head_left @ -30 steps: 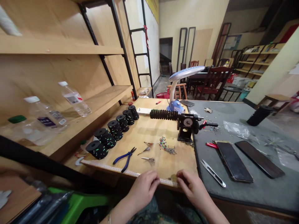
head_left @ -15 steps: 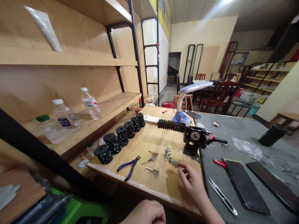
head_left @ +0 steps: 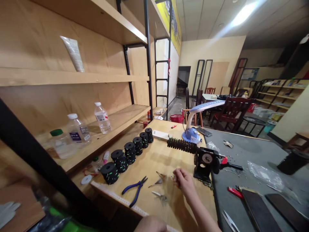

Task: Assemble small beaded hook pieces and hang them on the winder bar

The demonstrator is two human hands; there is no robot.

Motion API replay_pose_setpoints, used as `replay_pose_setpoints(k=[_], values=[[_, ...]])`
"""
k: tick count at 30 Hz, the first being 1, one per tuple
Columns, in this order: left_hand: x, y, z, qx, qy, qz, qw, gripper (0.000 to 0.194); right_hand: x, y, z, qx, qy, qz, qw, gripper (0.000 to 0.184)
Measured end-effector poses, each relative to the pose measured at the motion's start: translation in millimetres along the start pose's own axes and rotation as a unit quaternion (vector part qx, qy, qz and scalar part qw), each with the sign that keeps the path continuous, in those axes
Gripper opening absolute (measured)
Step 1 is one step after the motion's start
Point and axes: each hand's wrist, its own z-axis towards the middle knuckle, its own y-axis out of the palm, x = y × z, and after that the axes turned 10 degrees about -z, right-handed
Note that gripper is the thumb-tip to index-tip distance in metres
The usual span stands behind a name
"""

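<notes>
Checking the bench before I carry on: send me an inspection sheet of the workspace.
Surface: pale wooden bench top beside a grey-topped table.
Job's things: tiny multicoloured beads under the right hand; row of black spools flecked with green; black coil on a black metal hand-crank device.
Clutter: blue-handled pliers on the bench top.
Grips: right hand's fingers gathered at the beads, hold unclear; left hand cut off at the lower edge.
Cables: nothing seen.
Surroundings: wooden shelves holding clear plastic bottles; dark red wooden chair.
</notes>
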Motion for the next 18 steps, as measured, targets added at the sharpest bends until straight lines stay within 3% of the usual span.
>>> replay_pose_setpoints(k=[2,4,7,8,11,12,14,16,18], values=[[19,-3.4,21,0.026,0.030,0.023,0.999,0.017,3,-1,-11,-0.006,0.000,-0.006,1.000,0.052],[39,-3.0,51,0.100,0.080,0.031,0.991,0.019,6,1,-20,-0.013,-0.002,-0.016,1.000,0.053],[58,6.9,101,0.151,0.070,-0.177,0.970,0.031,10,4,-34,-0.021,-0.006,-0.037,0.999,0.053],[61,12.1,115,0.137,0.042,-0.264,0.954,0.038,10,3,-39,-0.025,-0.012,-0.050,0.998,0.052],[56,28.6,144,0.094,0.007,-0.324,0.941,0.045,1,-25,-59,-0.028,-0.082,-0.164,0.983,0.038],[52,33.2,148,0.087,0.003,-0.333,0.939,0.047,-6,-44,-65,0.000,-0.121,-0.226,0.967,0.033],[43,39.8,149,0.081,-0.001,-0.349,0.934,0.050,-24,-95,-73,0.150,-0.172,-0.342,0.912,0.028],[36,43.0,145,0.081,0.003,-0.356,0.931,0.051,-39,-153,-73,0.280,-0.195,-0.471,0.813,0.034],[31,43.9,140,0.082,0.006,-0.356,0.931,0.051,-43,-204,-64,0.313,-0.210,-0.588,0.715,0.043]])
